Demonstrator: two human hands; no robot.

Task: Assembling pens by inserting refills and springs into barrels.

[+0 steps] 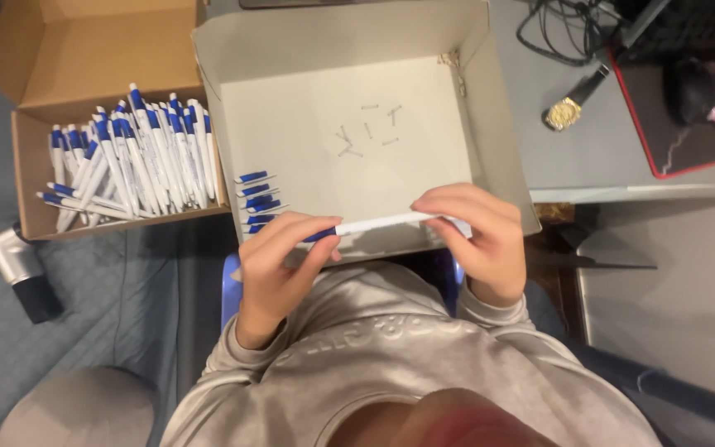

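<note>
Both my hands hold one white pen [382, 223] with a blue end, lying level in front of my chest. My left hand [279, 265] pinches its blue end. My right hand [477, 240] grips the white barrel at the other end. The pen hangs over the near edge of a shallow white cardboard box [490, 124]. Several blue pen parts [256, 201] lie in a row at the box's near left side. A few small springs [370, 132] lie scattered on its floor.
A brown cardboard box [26, 165] at the left holds several white and blue pens [130, 157]. A wristwatch [573, 103], black cables [560, 33] and a red-edged dark mat [688, 124] lie on the grey desk at the right. A grey handheld device [6, 265] lies at far left.
</note>
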